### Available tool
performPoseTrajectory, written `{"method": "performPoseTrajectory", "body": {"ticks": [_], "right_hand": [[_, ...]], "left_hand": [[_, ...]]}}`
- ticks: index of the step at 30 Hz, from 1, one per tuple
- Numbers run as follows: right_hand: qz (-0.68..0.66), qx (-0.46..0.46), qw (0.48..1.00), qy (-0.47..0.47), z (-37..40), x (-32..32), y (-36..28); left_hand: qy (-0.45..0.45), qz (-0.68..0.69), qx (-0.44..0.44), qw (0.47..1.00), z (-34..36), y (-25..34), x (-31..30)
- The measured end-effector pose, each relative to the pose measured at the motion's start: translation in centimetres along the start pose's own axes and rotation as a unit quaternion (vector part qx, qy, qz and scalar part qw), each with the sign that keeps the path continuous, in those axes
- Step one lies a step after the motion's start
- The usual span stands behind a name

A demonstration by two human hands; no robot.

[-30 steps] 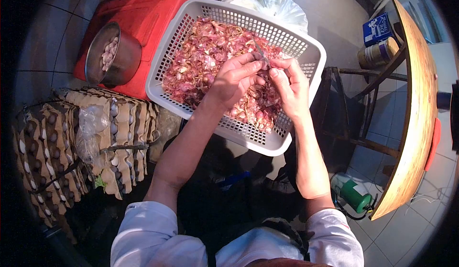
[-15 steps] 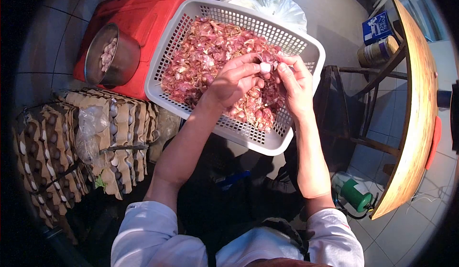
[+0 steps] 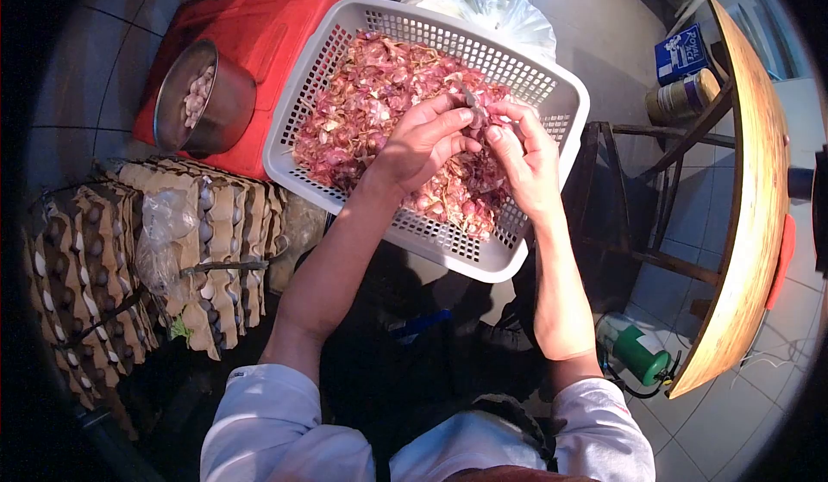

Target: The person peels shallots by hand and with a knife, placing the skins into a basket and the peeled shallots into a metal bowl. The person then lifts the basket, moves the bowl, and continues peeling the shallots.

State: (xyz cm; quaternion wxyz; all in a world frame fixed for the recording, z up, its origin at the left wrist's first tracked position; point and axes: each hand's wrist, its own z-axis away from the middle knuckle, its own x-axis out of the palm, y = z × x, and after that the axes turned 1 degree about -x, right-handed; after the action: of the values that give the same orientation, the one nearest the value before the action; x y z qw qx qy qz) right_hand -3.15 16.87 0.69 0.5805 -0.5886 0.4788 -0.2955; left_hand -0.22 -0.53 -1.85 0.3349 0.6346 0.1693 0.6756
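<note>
Over the grey plastic basket point(image 3: 483, 268), my left hand point(image 3: 424, 141) and my right hand point(image 3: 528, 156) meet with their fingertips pinched around a small reddish shallot point(image 3: 479, 122), mostly hidden by the fingers. A narrow dark grey piece point(image 3: 469, 95) sticks up at my left fingertips; I cannot tell whether it is a blade or skin. Beneath both hands, the basket holds a thick layer of red-purple shallots and loose papery skins point(image 3: 371, 94).
Left of the basket, a metal pot point(image 3: 226, 107) with pale peeled bulbs sits on a red box point(image 3: 285, 16). Stacked egg trays point(image 3: 198, 249) stand nearer me. A plastic bag point(image 3: 504, 16) lies behind the basket. To the right are a wooden tabletop point(image 3: 733, 223) and a green canister point(image 3: 642, 353).
The pale bulb that showed between my fingertips is now covered, and a dark grey piece shows above them. My right fingers have shifted slightly left and down.
</note>
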Motion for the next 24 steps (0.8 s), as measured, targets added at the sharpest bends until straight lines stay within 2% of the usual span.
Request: {"method": "performPoseTrajectory", "body": {"ticks": [4,7,10,13,15,18,22,24], "right_hand": [[-0.047,-0.009,0.999,0.019,-0.2,0.1,1.0],[-0.158,0.05,0.986,0.022,-0.1,0.2,1.3],[-0.208,0.091,0.974,-0.011,0.1,0.2,0.5],[-0.149,0.073,0.986,-0.02,0.1,-0.1,0.5],[-0.169,0.086,0.982,-0.007,0.0,-0.2,0.6],[-0.18,0.087,0.98,0.019,-0.1,-0.1,1.3],[-0.172,0.108,0.979,0.026,-0.1,-0.2,1.5],[-0.173,0.088,0.98,0.039,-0.2,0.1,1.7]], "left_hand": [[-0.037,-0.003,-0.01,0.999,-0.2,-0.1,-0.5],[-0.036,-0.001,-0.025,0.999,-0.1,0.0,-0.4],[-0.015,0.007,-0.02,1.0,-0.1,-0.1,0.0],[-0.004,-0.002,-0.002,1.0,-0.2,-0.2,0.0],[-0.006,-0.037,0.008,0.999,-0.2,-0.3,0.1],[0.039,-0.08,0.012,0.996,0.1,-0.1,1.0],[0.034,-0.06,0.008,0.998,0.0,0.1,0.9],[0.039,-0.044,0.014,0.998,-0.2,-0.2,0.4]]}}
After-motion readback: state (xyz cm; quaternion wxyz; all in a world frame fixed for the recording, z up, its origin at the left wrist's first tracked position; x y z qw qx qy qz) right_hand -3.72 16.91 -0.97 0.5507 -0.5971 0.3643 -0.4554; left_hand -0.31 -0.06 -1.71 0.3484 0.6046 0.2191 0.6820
